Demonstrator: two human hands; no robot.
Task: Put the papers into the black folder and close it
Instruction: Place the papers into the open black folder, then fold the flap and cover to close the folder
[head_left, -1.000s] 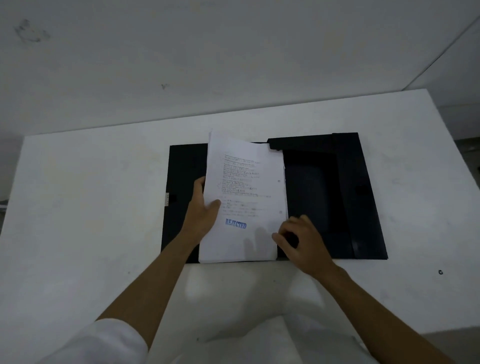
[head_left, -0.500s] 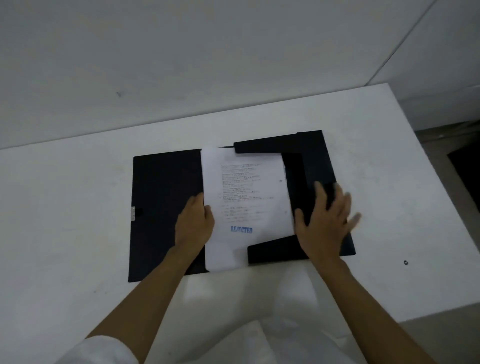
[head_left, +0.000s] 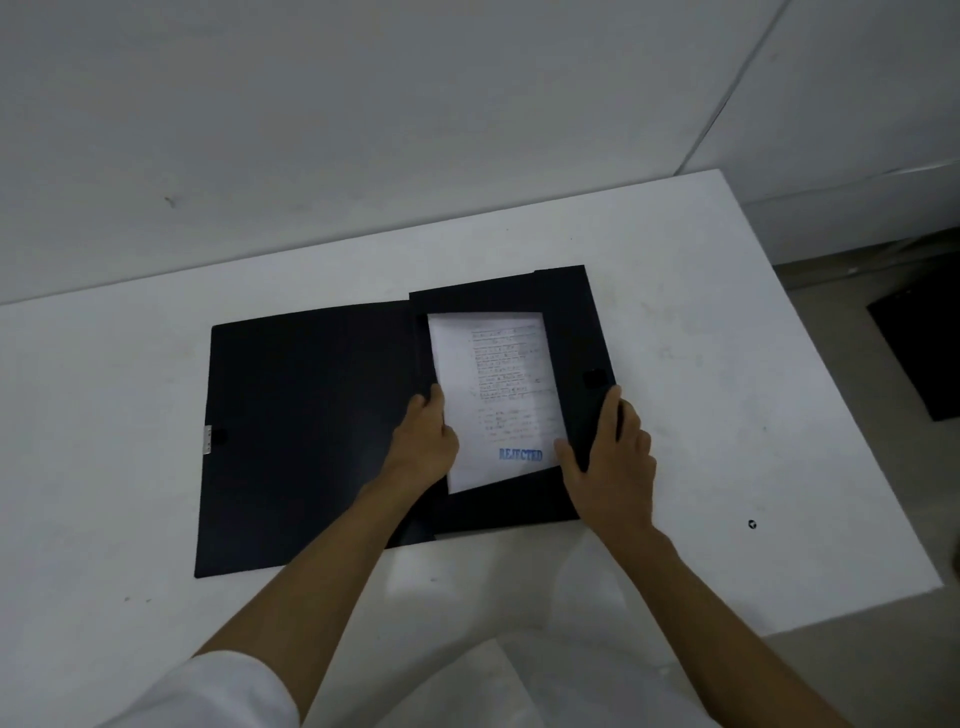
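Observation:
The black folder lies open on the white table, its cover spread flat to the left. White papers with a blue "REJECTED" stamp lie in the right half, framed by the folder's top, right and bottom flaps. My left hand rests at the papers' left edge, its fingers curled around that edge. My right hand grips the right flap, thumb on the inner edge next to the papers and fingers over the outer side.
The white table ends at the right and near edges. A small dark speck lies on it to the right. A dark object sits on the floor beyond the table's right edge. A wall stands behind.
The papers went from held above the folder to lying inside its right half. The bottom and right flaps came up around them. My right hand moved onto the right flap.

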